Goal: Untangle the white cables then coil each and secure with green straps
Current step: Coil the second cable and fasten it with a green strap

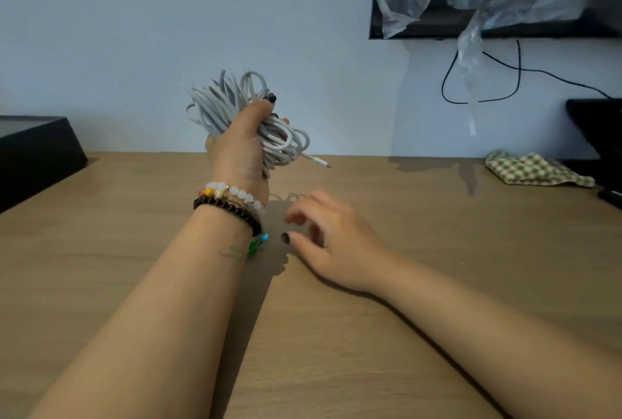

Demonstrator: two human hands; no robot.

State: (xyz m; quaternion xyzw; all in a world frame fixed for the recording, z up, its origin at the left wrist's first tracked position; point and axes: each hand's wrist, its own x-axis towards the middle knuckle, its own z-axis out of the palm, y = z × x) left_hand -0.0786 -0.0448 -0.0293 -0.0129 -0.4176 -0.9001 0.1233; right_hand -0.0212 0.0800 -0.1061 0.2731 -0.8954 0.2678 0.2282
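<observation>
My left hand [240,146] is raised above the wooden table [437,267] and grips a coiled bundle of white cables [222,105] around its middle. One plug end [319,162] sticks out of the bundle to the right. My right hand [331,240] hovers low over the table just right of my left wrist, blurred, fingers loosely curled, and I cannot make out anything in it. A bit of green [254,247] shows beside my left wrist, under the bead bracelets; whether it is a strap I cannot tell. A thin white cable [289,197] lies on the table behind my right hand.
A black box [37,152] stands at the left edge of the table. A checked cloth [535,171] lies at the back right, beside a dark object [595,125]. On the wall hangs a dark screen [437,19] draped in clear plastic, with a black wire dangling.
</observation>
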